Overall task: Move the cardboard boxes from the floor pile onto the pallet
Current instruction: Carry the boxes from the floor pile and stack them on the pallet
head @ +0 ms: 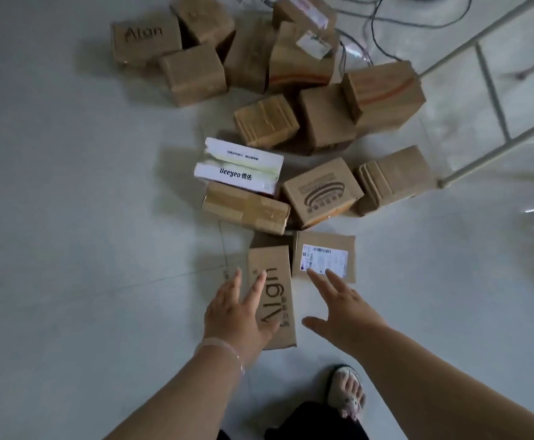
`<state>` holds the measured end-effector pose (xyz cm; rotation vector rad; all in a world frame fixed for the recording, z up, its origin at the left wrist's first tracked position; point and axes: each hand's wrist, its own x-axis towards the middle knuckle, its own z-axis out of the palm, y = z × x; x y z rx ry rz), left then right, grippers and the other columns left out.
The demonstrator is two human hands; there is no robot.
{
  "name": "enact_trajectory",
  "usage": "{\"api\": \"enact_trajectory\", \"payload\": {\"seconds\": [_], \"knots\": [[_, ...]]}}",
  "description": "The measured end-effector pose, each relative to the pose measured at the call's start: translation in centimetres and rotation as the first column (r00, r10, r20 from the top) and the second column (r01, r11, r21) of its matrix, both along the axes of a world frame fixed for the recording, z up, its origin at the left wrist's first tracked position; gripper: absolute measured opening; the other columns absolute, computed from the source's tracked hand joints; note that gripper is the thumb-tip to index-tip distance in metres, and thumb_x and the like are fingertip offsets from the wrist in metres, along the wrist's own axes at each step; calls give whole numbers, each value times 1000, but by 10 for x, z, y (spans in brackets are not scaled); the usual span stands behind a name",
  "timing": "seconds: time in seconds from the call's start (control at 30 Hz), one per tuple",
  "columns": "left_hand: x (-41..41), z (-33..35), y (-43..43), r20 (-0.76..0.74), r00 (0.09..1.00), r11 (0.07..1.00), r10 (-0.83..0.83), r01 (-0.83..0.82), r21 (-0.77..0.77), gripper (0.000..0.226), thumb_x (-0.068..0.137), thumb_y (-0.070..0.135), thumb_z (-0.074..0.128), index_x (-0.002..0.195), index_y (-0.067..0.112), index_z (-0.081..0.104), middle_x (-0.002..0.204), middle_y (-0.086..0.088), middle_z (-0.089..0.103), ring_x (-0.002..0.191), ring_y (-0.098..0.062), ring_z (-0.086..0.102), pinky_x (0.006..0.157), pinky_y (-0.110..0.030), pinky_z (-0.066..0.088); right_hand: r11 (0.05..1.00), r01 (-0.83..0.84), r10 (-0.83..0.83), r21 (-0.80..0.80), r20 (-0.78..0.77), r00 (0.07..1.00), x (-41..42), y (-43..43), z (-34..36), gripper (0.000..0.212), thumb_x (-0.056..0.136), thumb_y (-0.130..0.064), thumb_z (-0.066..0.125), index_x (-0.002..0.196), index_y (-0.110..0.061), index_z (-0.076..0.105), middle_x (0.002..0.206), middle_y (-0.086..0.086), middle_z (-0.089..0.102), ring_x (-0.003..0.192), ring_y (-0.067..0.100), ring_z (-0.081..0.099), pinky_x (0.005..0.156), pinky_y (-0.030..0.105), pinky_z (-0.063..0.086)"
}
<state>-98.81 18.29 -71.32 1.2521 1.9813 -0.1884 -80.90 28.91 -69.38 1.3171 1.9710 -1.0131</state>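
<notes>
1. Reaching stage: left hand (234, 312) and right hand (342, 309) spread open, gripping nothing.
2. The nearest box (275, 293) lies on the floor (68, 217) between them, at the pile (321, 192)'s near end.
3. Next, likely: clasp both sides, lift.

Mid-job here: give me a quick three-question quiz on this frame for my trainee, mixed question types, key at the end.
1. Fill in: the right hand reaches a small box bearing a white ____.
2. The left hand is: A) open, fingers straight; B) a fist; C) pinching tape.
3. True or false: the long printed box lies nearer the foot than the small box does.
Key: 1 label; 2 A; 3 true.
</notes>
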Motion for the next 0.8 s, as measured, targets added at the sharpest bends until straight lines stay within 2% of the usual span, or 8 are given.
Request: {"api": "enact_trajectory", "payload": {"seconds": [0.13, 0.2, 0.3, 0.4, 0.43, 0.53, 0.73, 0.8], "knots": [[3, -117, -15, 14, 999, 999, 46, -46, 4, 91, 88, 68, 47, 143, 53, -24, 161, -1, -23, 150, -29, -5, 119, -46, 13, 999, -12, 10, -52, -38, 999, -13, -16, -121, 89, 91, -50, 63, 153, -48, 0, 166, -9, 0, 150, 25, 15, 117, 49, 30], [3, -163, -20, 33, 998, 999, 47, -47, 0, 92, 88, 68, 46, 141, 54, -28, 160, -3, -25, 150, -31, -5, 119, -47, 14, 998, 1, -4, -59, -48, 999, -13, -23, -169, 90, 91, -51, 63, 151, -53, -4, 165, -10, -6, 150, 26, 16, 115, 49, 31], [5, -215, -27, 134, 988, 996, 80, -75, -41, 97, 87, 67, 51, 138, 57, -30, 162, -5, -15, 149, -32, 5, 119, -49, 19, 998, 10, -14, -66, -73, 997, -9, -35, -220, 96, 90, -50, 63, 144, -61, -16, 160, -14, -28, 149, 30, 20, 112, 47, 35], [13, -247, -34, 288, 949, 991, 130, -118, -60, 104, 92, 47, 60, 128, 64, -36, 161, -5, 5, 142, -29, 29, 114, -47, 33, 999, -8, 3, -34, -151, 989, -11, -53, -249, 114, 88, -48, 66, 122, -65, -42, 135, -23, -56, 150, 32, 15, 114, 43, 36], [16, -251, -36, 319, 935, 988, 157, -150, -47, 106, 93, 40, 60, 124, 67, -37, 161, -4, 4, 141, -28, 32, 112, -46, 36, 1000, 19, -22, -20, -172, 985, -13, -59, -254, 118, 87, -47, 69, 120, -62, -43, 141, -18, -53, 150, 30, 16, 115, 40, 36], [17, -245, -45, 363, 906, 973, 216, -231, -1, 106, 95, 28, 61, 123, 70, -32, 161, -1, 4, 142, -25, 30, 113, -43, 35, 988, 140, -151, -67, -203, 967, -18, -73, -252, 119, 84, -35, 75, 127, -58, -34, 162, -4, -23, 149, 23, 21, 115, 36, 36], [-21, -160, -58, 378, 885, 942, 273, -326, 82, 108, 90, 31, 67, 126, 72, -27, 161, 7, 5, 143, -22, 28, 113, -45, 37, 995, 94, -101, -39, -284, 953, -49, -62, -174, 117, 80, -30, 80, 139, -57, -17, 163, -11, 2, 144, 18, 30, 112, 29, 37], [-39, -110, -56, 384, 871, 915, 306, -380, 132, 108, 89, 31, 68, 126, 74, -24, 160, 7, 8, 143, -21, 28, 114, -44, 36, 997, 77, -75, -7, -334, 940, -69, -53, -125, 116, 79, -30, 81, 138, -61, -13, 163, -11, 6, 144, 18, 31, 113, 34, 39]]}}
